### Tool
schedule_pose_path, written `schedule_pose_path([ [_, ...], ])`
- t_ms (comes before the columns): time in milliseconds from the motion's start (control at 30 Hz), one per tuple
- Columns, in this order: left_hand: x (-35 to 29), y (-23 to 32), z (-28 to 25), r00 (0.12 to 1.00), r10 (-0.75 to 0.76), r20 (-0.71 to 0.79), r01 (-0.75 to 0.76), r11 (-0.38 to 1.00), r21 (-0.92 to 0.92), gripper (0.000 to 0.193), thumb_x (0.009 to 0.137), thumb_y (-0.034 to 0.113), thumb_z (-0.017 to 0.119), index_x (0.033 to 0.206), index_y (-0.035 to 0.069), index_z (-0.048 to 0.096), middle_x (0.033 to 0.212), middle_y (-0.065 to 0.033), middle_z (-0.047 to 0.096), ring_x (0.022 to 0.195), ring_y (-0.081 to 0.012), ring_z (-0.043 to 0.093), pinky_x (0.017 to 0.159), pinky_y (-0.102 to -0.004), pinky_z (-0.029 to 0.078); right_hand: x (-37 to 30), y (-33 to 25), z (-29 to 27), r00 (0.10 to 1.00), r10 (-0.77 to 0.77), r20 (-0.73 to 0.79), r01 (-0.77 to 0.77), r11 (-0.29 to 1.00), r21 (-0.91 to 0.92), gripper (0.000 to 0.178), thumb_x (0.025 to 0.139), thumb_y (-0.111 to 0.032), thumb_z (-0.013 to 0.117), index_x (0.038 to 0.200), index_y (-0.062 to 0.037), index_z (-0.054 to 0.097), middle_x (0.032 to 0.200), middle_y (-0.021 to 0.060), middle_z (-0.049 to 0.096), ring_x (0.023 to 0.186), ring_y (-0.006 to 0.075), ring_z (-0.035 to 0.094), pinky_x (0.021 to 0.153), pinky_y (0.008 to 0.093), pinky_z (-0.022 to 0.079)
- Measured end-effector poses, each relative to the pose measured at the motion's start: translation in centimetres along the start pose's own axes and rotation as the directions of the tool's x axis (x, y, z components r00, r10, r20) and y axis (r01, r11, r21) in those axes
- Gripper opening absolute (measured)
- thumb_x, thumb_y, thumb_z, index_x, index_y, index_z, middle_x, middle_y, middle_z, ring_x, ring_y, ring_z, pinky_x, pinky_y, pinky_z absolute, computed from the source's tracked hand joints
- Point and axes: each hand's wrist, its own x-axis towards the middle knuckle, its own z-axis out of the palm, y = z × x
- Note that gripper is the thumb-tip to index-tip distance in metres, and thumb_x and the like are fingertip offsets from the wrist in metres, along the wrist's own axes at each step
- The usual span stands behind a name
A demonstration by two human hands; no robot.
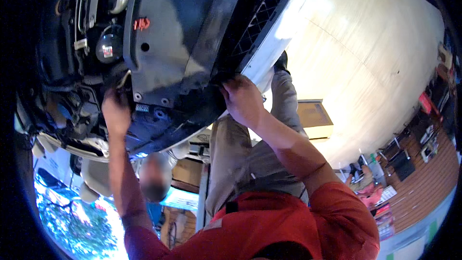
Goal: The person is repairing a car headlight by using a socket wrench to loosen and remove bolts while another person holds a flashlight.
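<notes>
Both arms reach up to a vehicle's dark parts, beside a broad grey panel with red marks and a round hole. My left hand is at the panel's lower left corner, by a dark gap with a thin pale strip. Blur and shadow hide those fingers. My right hand is at the panel's lower right, where dark trim meets a long white edge piece. Its fingers curl closed against the dark trim; what they hold is hidden.
Left of the panel lie pipes and a round dark part with a label. A cardboard box stands on the pale floor. Another person is beyond my left arm. Tools and equipment line the right side near a brick-patterned surface.
</notes>
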Motion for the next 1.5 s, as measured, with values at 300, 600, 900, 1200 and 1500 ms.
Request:
schedule_pose_path([
  [300, -26.8, 18.6, 14.8, 0.659, -0.691, 0.298, 0.627, 0.286, -0.724, 0.038, 0.095, 0.022, 0.059, 0.123, -0.004, 0.059, 0.115, -0.0172, 0.064, 0.105, -0.0269, 0.061, 0.092, -0.0376, 0.049, 1.8, -1.6, -0.4, 0.988, -0.042, 0.151, 0.037, 0.999, 0.035, 0.015, 0.087, -0.016, 0.063, 0.083, -0.0011, 0.065, 0.08, 0.0206, 0.065, 0.078, 0.0398, 0.063, 0.072, 0.0466, 0.052],
  [600, -19.0, 24.5, 25.6, 0.753, -0.034, 0.657, 0.401, -0.769, -0.499, 0.028, 0.097, 0.013, 0.054, 0.12, -0.002, 0.059, 0.106, -0.0127, 0.067, 0.093, -0.0235, 0.068, 0.083, -0.0341, 0.054, 2.0, -3.1, -0.2, 0.999, 0.03, 0.044, -0.037, 0.985, 0.17, 0.02, 0.08, -0.012, 0.073, 0.094, 0.0024, 0.069, 0.086, 0.0221, 0.069, 0.08, 0.0381, 0.067, 0.071, 0.0419, 0.053],
  [900, -20.3, 19.9, 28.3, 0.861, 0.096, 0.499, 0.28, -0.91, -0.306, 0.032, 0.096, 0.015, 0.057, 0.124, 0.0, 0.056, 0.108, -0.0141, 0.067, 0.104, -0.0267, 0.066, 0.089, -0.0396, 0.054, 1.5, -1.1, 1.4, 0.93, 0.323, 0.173, -0.356, 0.687, 0.633, 0.007, 0.085, -0.005, 0.074, 0.09, -0.003, 0.069, 0.076, 0.0003, 0.064, 0.056, 0.0044, 0.048, 0.049, 0.02, 0.036],
  [1200, -16.9, 17.1, 23.2, 0.878, 0.07, 0.473, 0.287, -0.867, -0.406, 0.036, 0.088, 0.004, 0.06, 0.124, -0.004, 0.057, 0.115, -0.0172, 0.067, 0.107, -0.0317, 0.065, 0.095, -0.046, 0.053, 0.7, -2.2, 1.2, 0.852, 0.462, 0.248, -0.471, 0.467, 0.749, 0.009, 0.091, -0.011, 0.07, 0.094, -0.0029, 0.069, 0.072, -0.0004, 0.061, 0.053, 0.0052, 0.046, 0.047, 0.0199, 0.034],
  [1500, -17.1, 16.5, 24.9, 0.891, 0.055, 0.45, 0.305, -0.808, -0.505, 0.041, 0.089, 0.013, 0.063, 0.121, -0.011, 0.056, 0.12, -0.0232, 0.063, 0.11, -0.0368, 0.063, 0.094, -0.0502, 0.053, 1.2, -1.9, 1.2, 0.908, 0.361, 0.212, -0.388, 0.537, 0.749, 0.01, 0.092, -0.01, 0.069, 0.098, -0.0017, 0.07, 0.076, 0.001, 0.064, 0.055, 0.0047, 0.047, 0.047, 0.0199, 0.035],
])
